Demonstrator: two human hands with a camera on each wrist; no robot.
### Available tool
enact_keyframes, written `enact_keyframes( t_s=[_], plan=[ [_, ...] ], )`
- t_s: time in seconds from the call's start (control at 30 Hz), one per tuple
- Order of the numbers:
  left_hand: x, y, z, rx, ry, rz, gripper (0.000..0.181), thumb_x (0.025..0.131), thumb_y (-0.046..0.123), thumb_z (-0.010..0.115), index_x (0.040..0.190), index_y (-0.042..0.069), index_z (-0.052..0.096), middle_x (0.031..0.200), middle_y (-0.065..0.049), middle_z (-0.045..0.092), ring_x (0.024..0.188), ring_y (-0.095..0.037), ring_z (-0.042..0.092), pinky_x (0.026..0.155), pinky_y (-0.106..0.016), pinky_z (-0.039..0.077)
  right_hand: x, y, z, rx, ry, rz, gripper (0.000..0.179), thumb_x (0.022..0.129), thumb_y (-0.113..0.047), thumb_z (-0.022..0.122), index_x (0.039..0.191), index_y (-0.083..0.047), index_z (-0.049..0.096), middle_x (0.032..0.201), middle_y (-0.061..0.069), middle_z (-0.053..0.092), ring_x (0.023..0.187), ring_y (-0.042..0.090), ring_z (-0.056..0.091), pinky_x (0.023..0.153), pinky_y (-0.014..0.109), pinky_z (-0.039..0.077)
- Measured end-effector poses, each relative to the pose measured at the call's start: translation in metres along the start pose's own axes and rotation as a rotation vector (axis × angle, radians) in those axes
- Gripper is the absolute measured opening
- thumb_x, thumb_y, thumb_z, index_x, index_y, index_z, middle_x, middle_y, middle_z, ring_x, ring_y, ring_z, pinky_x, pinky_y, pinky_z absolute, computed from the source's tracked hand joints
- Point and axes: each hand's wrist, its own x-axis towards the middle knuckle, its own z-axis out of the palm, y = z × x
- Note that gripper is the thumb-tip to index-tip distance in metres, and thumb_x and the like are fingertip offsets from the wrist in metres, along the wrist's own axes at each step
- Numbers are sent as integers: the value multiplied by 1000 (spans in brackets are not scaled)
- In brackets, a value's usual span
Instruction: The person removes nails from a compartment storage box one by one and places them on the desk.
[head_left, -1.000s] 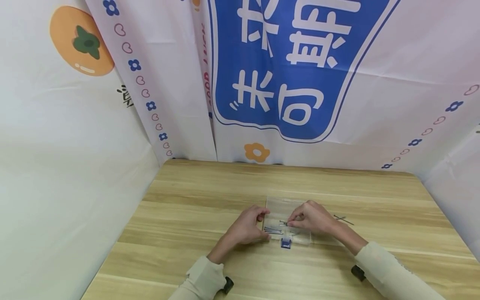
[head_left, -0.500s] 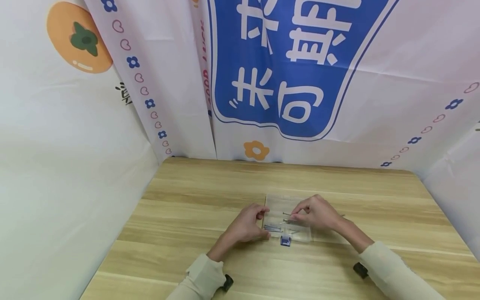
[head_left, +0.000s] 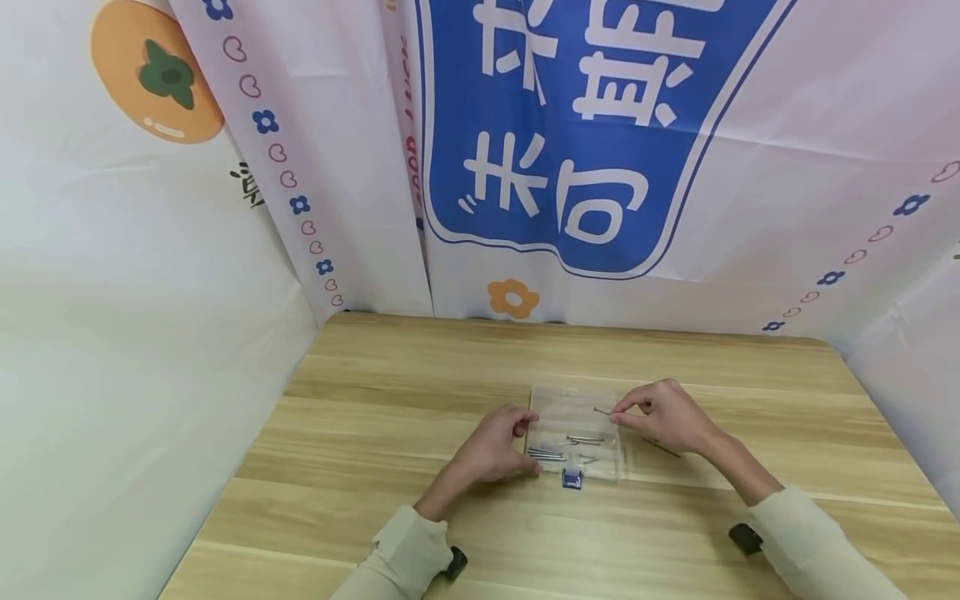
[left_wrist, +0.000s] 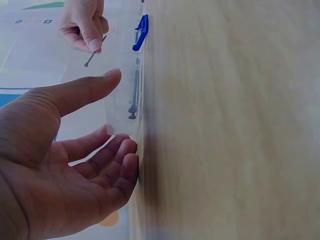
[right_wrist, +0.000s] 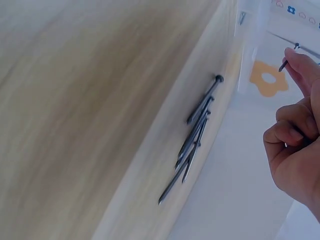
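A clear plastic box (head_left: 555,400) with compartments lies on the table, and a blue latch (head_left: 572,478) shows at its front edge. My left hand (head_left: 491,446) holds the box at its left end, thumb by the front corner and fingers by the back. Long nails (head_left: 546,454) lie in the front left compartment; others (head_left: 585,439) lie in the row behind, and smaller ones (head_left: 588,459) at front right. My right hand (head_left: 663,417) pinches a nail (left_wrist: 93,52) between thumb and index finger, raised above the box's right side. Its other fingers are curled.
Several loose nails (right_wrist: 192,135) lie in a loose pile on the wooden table (head_left: 390,400), beneath and beside my right hand. Printed cloth (head_left: 360,208) hangs behind the table and along its sides.
My right hand has risen from the middle of the box and moved right and back, carrying the nail. My left hand stays at the box's left end.
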Motion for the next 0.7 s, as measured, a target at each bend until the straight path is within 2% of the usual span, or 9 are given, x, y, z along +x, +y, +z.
enact_keyframes(
  t_s=[0.27, 0.37, 0.43, 0.7],
  plan=[
    [1, 1, 1, -14, 20, -21, 71, 77, 13, 98, 139, 4, 65, 128, -10, 64, 114, -23, 60, 102, -42, 54, -14, 12, -11, 2, 21, 26, 7, 96, -27, 83, 94, -21, 86, 65, -13, 58, 52, -3, 27, 53, 20, 28],
    [1, 2, 1, -14, 25, -21, 71, 77, 12, 98, 139, 4, 65, 128, -10, 64, 114, -23, 60, 101, -42, 54, -20, 19, -13, -1, 31, 39, 6, 95, -25, 83, 93, -20, 85, 58, -14, 44, 52, -3, 25, 52, 20, 27],
    [1, 2, 1, -11, 27, -21, 70, 77, 13, 98, 139, 4, 66, 127, -10, 64, 114, -23, 60, 101, -41, 54, -23, 23, -15, 1, 36, 44, 6, 95, -24, 83, 93, -19, 85, 56, -15, 41, 51, -3, 25, 51, 20, 28],
    [0, 1, 0, -2, 27, -19, 71, 77, 13, 98, 140, 5, 65, 127, -9, 65, 114, -24, 61, 101, -41, 54, -37, 34, -21, -7, 38, 75, 4, 96, -20, 82, 94, -17, 85, 57, -11, 52, 50, -3, 28, 48, 19, 30]
  ],
)
